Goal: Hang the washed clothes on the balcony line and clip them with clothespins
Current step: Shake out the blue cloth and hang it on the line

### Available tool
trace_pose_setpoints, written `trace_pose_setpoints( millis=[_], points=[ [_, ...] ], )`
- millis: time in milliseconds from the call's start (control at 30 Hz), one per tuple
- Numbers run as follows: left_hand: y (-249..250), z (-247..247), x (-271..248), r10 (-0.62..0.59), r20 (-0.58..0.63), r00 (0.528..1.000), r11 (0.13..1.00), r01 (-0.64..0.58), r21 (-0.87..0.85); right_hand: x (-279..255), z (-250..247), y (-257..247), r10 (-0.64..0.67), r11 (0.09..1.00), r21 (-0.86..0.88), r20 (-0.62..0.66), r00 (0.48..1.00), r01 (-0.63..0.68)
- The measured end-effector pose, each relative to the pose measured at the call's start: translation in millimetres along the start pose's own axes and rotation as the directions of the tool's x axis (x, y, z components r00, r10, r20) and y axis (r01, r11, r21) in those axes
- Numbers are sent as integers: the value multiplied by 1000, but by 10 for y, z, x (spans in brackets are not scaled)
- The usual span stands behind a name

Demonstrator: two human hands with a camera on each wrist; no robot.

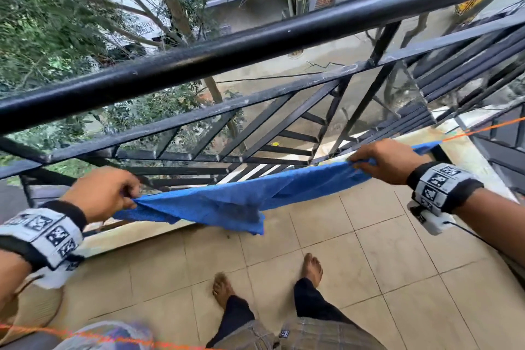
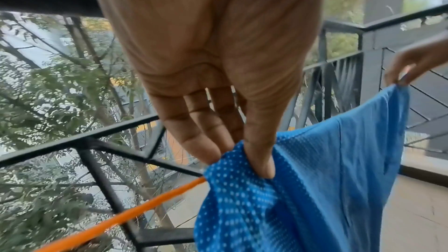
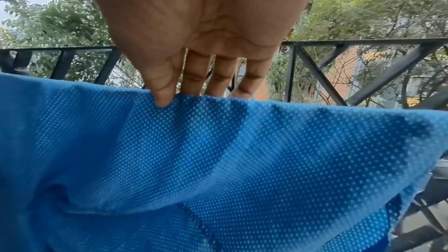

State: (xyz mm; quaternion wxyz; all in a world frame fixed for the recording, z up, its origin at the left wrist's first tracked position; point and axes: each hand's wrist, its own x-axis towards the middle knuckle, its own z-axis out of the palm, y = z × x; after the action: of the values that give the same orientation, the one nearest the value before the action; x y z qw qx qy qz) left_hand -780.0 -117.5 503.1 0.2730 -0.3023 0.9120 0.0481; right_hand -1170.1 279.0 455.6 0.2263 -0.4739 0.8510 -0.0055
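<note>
Two hands stretch a blue cloth (image 1: 227, 202) along an orange line (image 2: 116, 221) beside a black balcony railing (image 1: 255, 45).

The cloth is a thin, perforated mesh knit, dotted with tiny holes, with a stitched seam low down. It sags between the hands and folds limply, so it looks light, soft and floppy; it is likely best held by pinching the top edge near each end, where pins could go. The left hand (image 1: 105, 193) pinches one end between thumb and fingers, just where the line meets the fabric. The right hand (image 1: 389, 159) pinches the top edge farther along, thumb in front, fingers behind. The line is a smooth cord. The railing is painted metal with diagonal bars. Below are pale floor tiles (image 1: 397, 250) and bare feet. No clothespins are visible.
</note>
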Motion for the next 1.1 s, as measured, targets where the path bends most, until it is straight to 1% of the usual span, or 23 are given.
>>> trace_pose_setpoints(
  millis=[67,133,233,333,367,400,467,533,567,633,700,767,867,933,967,1033,1100],
  points=[
    [-317,52,-54,17,-7,1000,995,-16,99,19,9,-218,-14,1000,20,-49,999,16],
    [-545,98,-116,22,45,999,972,-32,234,21,29,-433,-4,1000,24,-81,997,6],
    [-938,174,-225,-21,119,993,943,-20,331,99,132,-952,-8,1000,24,-72,997,10],
    [-1307,275,-284,-54,183,982,936,-14,352,208,219,-1471,-25,1000,-5,-75,997,25],
    [-1429,295,-312,-65,186,980,934,-6,356,232,244,-1619,-11,1000,-17,-80,997,9],
    [-1611,321,-381,-76,182,980,930,4,368,296,286,-1804,-22,999,-34,-84,996,19],
    [-1775,331,-460,-72,172,982,919,-2,395,352,344,-1991,-37,999,-34,-82,996,35],
    [-2008,340,-564,-87,188,978,920,7,392,418,404,-2260,-66,998,-13,-90,994,65],
    [-2185,363,-615,-104,180,978,923,27,384,473,431,-2443,-105,994,-35,-113,988,101],
    [-2398,389,-662,-132,171,976,928,61,366,492,439,-2685,-140,990,-51,-132,981,135],
    [-2634,429,-741,-184,173,968,925,111,363,552,430,-2986,-179,983,-67,-118,977,172],
    [-2855,492,-806,-218,168,961,918,143,371,653,462,-3236,-233,970,-88,-69,970,226],
    [-3142,548,-931,-279,158,947,911,208,356,805,540,-3584,-351,932,-90,5,936,350],
    [-3313,579,-1034,-326,138,935,905,267,331,901,566,-3790,-407,909,-84,39,913,409],
    [-3385,583,-1091,-348,145,926,903,289,316,929,565,-3896,-438,895,-87,13,899,438],
    [-3595,609,-1220,-400,132,907,888,348,300,988,570,-4191,-527,847,-107,-45,848,521],
    [-3790,640,-1302,-428,90,899,884,395,251,1037,574,-4426,-601,794,-139,-42,798,591]
  ],
)
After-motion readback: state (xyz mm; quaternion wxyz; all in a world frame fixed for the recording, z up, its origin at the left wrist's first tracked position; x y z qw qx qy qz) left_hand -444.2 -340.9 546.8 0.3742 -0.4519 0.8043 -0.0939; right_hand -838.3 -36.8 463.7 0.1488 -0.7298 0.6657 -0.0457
